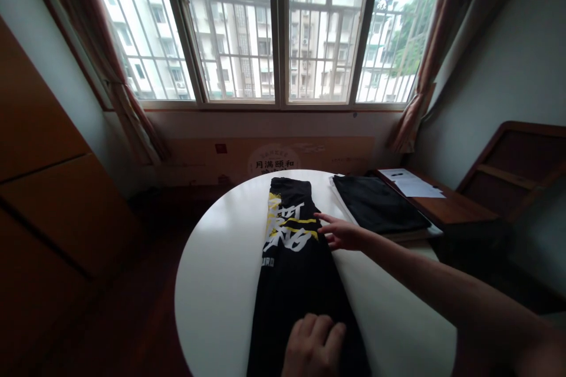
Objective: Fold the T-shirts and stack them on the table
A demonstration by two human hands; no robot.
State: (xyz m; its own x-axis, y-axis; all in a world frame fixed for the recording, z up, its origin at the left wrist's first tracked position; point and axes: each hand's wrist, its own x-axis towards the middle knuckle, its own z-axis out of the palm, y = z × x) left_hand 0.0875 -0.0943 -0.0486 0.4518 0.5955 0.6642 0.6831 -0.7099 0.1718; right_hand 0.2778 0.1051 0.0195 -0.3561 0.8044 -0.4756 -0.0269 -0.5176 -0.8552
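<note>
Black trousers (pixel 305 288) with white lettering and yellow stripes lie folded lengthwise on a round white table (pixel 212 271), waistband at the far end. My right hand (pixel 340 232) reaches in from the right, its fingers apart and touching the right edge of the trousers beside the print. Near the bottom of the view, my left hand (pixel 313 344) rests on the lower part of the trousers with its fingers bent; its fingertips and anything under them are hard to make out.
Folded dark cloth (pixel 380 203) lies on something white at the table's right rear. Beyond it are papers (pixel 411 182) on a brown wooden surface (pixel 469 206). A barred window, curtains and a long printed box (pixel 194 159) stand behind the table.
</note>
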